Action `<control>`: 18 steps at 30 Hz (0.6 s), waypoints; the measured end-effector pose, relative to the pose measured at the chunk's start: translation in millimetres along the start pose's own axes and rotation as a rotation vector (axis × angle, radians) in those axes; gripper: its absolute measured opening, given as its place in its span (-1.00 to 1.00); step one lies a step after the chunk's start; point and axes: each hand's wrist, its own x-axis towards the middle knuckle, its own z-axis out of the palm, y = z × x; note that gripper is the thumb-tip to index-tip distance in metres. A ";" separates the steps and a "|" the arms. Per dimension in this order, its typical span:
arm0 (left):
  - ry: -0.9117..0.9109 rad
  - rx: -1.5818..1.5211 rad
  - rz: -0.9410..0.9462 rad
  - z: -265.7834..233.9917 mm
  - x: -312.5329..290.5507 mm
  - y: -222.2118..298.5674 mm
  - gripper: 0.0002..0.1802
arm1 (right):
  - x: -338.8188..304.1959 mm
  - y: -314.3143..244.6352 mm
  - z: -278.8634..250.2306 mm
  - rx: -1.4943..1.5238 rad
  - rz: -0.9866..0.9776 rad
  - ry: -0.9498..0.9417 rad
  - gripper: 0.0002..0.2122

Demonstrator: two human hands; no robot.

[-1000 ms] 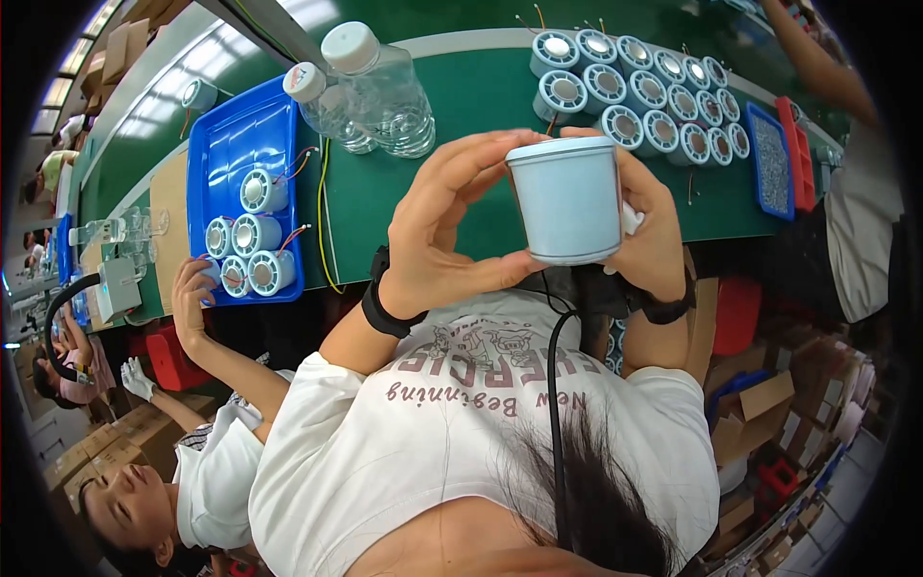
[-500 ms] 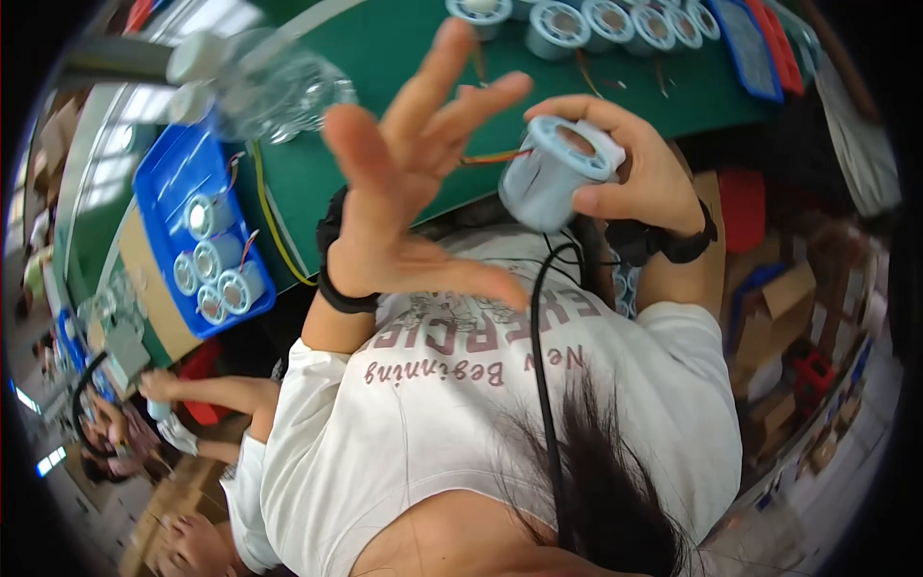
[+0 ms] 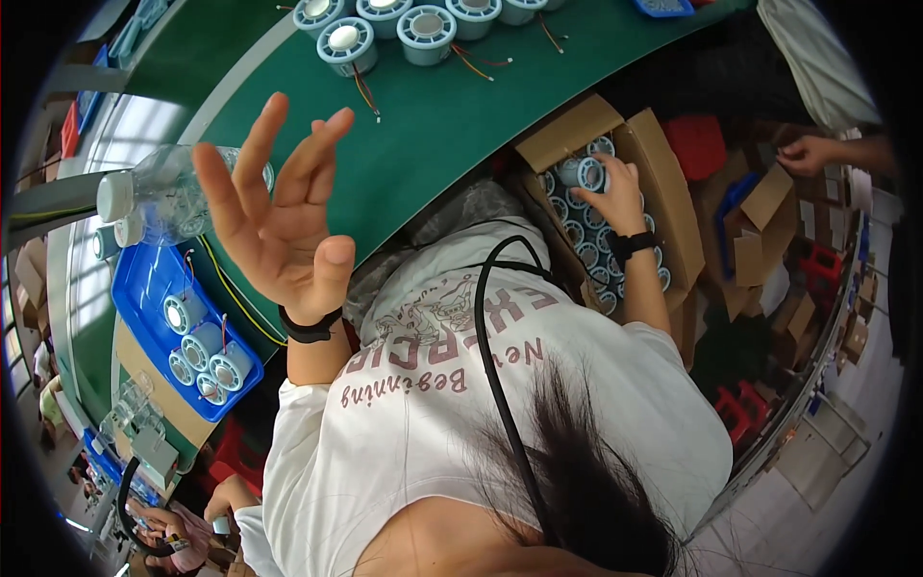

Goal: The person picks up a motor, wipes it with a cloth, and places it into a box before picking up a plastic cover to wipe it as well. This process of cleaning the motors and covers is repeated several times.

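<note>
I have the pale blue, drum-shaped motor with a round vented end (image 3: 583, 174) in view over the near end of an open brown cardboard box (image 3: 679, 197), tilted so that its vented face points toward my camera. The right hand (image 3: 620, 195) grips it, thumb on one side and fingers curled around the other; from here I can't tell whether the motor touches those beneath it. Packed inside the box are rows of matching pale blue motors (image 3: 575, 232), round ends up. A black wristband (image 3: 633, 243) circles that wrist.

Over on my left, the left hand (image 3: 288, 240) is raised in front of the green-topped table (image 3: 413, 144), palm turned up, fingers spread and loosely bent, holding nothing. Beyond its fingertips, more pale blue motors with thin coloured leads (image 3: 426, 34) stand grouped on the green surface.

Beside the left hand I see clear plastic bottles with white caps (image 3: 173, 204), and near them a shallow blue plastic tray (image 3: 142, 281) with several motors clustered in it. A yellow cable (image 3: 238, 300) runs along the tray's side. Past the box sits a red plastic stool (image 3: 694, 146), and farther right another person's hand (image 3: 810, 154) is near an open carton (image 3: 764, 207).
</note>
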 end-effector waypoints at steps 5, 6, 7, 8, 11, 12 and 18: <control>-0.141 0.059 -0.024 -3.5 -4.9 5.8 -0.05 | 10.8 28.5 48.9 -0.113 -0.058 0.079 -0.41; -0.158 0.091 -0.011 -7.2 -9.8 6.0 -0.09 | 11.3 23.8 47.8 -0.026 -0.052 0.064 -0.34; -0.171 0.117 -0.006 -12.1 -10.8 6.3 -0.12 | 7.8 27.3 51.4 -0.138 -0.063 0.105 -0.25; -0.149 0.172 0.045 -16.5 -12.6 9.7 -0.12 | 2.7 13.9 34.3 -0.055 0.027 0.028 -0.20; -0.097 0.302 0.170 -30.1 -14.1 31.4 -0.26 | 10.6 -3.0 2.6 -0.028 0.088 -0.015 -0.53; -0.011 0.396 0.266 -37.6 -15.1 45.6 -0.39 | 19.3 -12.6 -13.3 -0.023 0.062 -0.004 -0.53; 0.645 0.795 0.490 -92.8 -6.2 159.0 -0.62 | 30.7 -107.4 -89.4 0.416 0.007 -0.369 -0.84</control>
